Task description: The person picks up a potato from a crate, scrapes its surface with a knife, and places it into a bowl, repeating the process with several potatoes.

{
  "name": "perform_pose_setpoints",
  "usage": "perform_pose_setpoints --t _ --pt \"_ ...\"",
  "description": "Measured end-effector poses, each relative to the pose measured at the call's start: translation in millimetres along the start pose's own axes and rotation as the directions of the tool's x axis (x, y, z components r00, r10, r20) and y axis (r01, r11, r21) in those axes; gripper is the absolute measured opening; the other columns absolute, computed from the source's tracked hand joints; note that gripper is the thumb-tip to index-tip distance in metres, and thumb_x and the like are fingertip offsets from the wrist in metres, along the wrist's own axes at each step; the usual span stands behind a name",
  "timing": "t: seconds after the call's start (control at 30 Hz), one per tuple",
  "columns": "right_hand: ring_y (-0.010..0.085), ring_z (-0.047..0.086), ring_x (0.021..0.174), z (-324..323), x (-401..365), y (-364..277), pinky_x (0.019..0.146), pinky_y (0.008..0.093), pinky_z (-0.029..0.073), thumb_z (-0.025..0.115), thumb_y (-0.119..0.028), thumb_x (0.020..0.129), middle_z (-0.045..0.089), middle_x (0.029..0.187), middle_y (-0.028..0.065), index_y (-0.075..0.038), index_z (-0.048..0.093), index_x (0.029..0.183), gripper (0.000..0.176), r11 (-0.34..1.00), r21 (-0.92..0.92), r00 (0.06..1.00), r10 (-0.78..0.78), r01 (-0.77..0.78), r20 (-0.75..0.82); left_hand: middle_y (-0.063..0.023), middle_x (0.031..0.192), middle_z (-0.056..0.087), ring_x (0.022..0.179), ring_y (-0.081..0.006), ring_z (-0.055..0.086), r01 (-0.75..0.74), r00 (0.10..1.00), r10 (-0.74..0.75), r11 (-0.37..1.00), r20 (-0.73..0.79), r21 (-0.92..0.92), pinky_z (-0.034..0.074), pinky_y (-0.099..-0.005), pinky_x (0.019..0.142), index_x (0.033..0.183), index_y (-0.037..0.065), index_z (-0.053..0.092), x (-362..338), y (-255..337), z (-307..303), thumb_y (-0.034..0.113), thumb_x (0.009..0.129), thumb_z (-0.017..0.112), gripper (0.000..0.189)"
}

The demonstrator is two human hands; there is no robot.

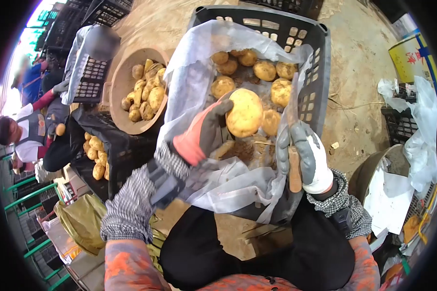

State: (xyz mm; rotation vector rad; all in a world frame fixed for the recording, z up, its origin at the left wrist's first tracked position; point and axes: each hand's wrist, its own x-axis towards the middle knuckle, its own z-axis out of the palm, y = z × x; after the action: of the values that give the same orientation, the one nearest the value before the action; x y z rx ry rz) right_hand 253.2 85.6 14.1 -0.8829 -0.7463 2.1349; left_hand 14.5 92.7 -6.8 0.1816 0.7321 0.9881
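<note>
Left hand (204, 127) grips round yellow potato (244, 114), right hand (307, 157) grips brown wooden-handled knife (294, 173)
Blade (293, 103) points forward, likely to clear left hand; black plastic crate (319, 72) below both

The large potato (244, 113) hides part of the left grip (205, 127).

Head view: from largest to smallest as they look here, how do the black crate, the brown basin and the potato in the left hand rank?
1. Black crate
2. Brown basin
3. Potato in the left hand, perhaps enlarged by nearness
</note>
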Motion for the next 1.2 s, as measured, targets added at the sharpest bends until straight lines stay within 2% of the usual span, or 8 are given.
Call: perform_pose_setpoints --t 0.2,0.37,0.47,0.67,0.73,0.77,1.0,1.2 --pt "0.0082 0.052 0.072 11.3 2.4 4.1 0.061 0.0231 0.043 0.052 -0.027 0.096 0.057 0.081 0.0038 -0.001 0.055 0.099 0.026 0.962 -0.198 0.982 0.191 -0.185 0.009 -0.0174 0.129 0.051 0.117 -0.0302 0.054 -0.109 0.991 0.083 0.959 -0.107 -0.261 0.047 -0.0444 0.098 0.134 0.0 0.038 -45.1 -43.9 6.1 0.031 0.095 0.051 0.051" --pt "0.0061 0.048 0.071 14.1 6.1 15.2 0.063 0.0228 0.041 0.052 -0.03 0.096 0.055 0.078 0.0022 -0.003 0.051 0.09 0.027 0.953 -0.274 0.986 0.154 -0.131 0.066 -0.0146 0.122 0.056 0.11 -0.0258 0.058 -0.03 0.968 0.142 0.884 -0.207 0.466 0.05 -0.0423 0.093 0.133 0.001 0.041 -46.5 -60.4 -22.5 0.029 0.096 0.051 0.048" --pt "0.0068 0.048 0.069 13.6 10.4 17.3 0.062 0.0231 0.041 0.052 -0.032 0.096 0.053 0.078 0.0034 -0.004 0.046 0.089 0.03 0.955 -0.242 0.985 0.17 -0.169 -0.017 -0.0196 0.125 0.051 0.115 -0.0254 0.053 -0.54 0.779 0.298 -0.129 0.552 0.832 0.049 -0.0362 0.089 0.137 0.001 0.035 -44.2 -40.6 -13.1 0.015 0.082 0.07 0.066" --pt "0.0075 0.052 0.071 32.0 8.4 11.3 0.06 0.0213 0.043 0.054 -0.027 0.093 0.055 0.081 0.0015 -0.003 0.05 0.094 0.024 0.926 -0.3 0.961 0.263 -0.229 0.079 -0.02 0.14 0.036 0.12 -0.0249 0.05 -0.484 0.839 0.342 0.11 0.424 0.868 0.047 -0.034 0.094 0.142 0.002 0.029 -51.0 -44.2 -23.2 0.005 0.082 0.069 0.072" --pt "0.0072 0.052 0.07 28.0 8.9 13.3 0.061 0.0211 0.043 0.052 -0.024 0.092 0.054 0.08 0.0012 -0.003 0.052 0.095 0.022 0.959 -0.147 0.97 0.24 -0.243 -0.042 -0.015 0.137 0.042 0.118 -0.0215 0.052 0.114 0.987 -0.073 0.948 0.145 -0.298 0.046 -0.0319 0.093 0.142 0.003 0.029 -46.3 -40.4 -5.8 0.003 0.083 0.068 0.071" --pt "0.0074 0.053 0.07 28.7 9.1 13.6 0.061 0.0209 0.044 0.052 -0.024 0.092 0.055 0.081 0.0014 -0.003 0.052 0.094 0.021 0.961 -0.142 0.971 0.23 -0.237 -0.061 -0.016 0.128 0.05 0.116 -0.0255 0.054 -0.141 0.983 0.176 0.891 -0.043 0.431 0.048 -0.0362 0.096 0.134 0.0 0.038 -50.3 -44.8 9.0 0.033 0.103 0.026 0.047" --pt "0.0294 0.062 0.082 5.0 6.4 29.9 0.072 0.0353 0.048 0.052 -0.02 0.088 0.062 0.087 0.0148 0.005 0.053 0.103 0.029 0.666 -0.741 0.986 0.166 -0.085 0.036 -0.0156 0.128 0.051 0.116 -0.0233 0.054 -0.256 0.964 0.263 0.884 0.034 0.39 0.047 -0.0336 0.096 0.135 -0.002 0.037 -54.3 -40.8 18.5 0.013 0.099 0.045 0.039" --pt "0.0343 0.061 0.093 12.1 11.1 15.3 0.08 0.0369 0.048 0.054 -0.022 0.086 0.061 0.098 0.0226 0.007 0.051 0.118 0.043 0.476 -0.879 0.948 0.267 0.027 0.174 -0.0143 0.127 0.051 0.113 -0.0216 0.055 -0.438 0.86 0.394 0.246 0.323 0.865 0.045 -0.0322 0.097 0.135 -0.003 0.036 -49.6 -55.0 -17.1 0.004 0.096 0.049 0.042"
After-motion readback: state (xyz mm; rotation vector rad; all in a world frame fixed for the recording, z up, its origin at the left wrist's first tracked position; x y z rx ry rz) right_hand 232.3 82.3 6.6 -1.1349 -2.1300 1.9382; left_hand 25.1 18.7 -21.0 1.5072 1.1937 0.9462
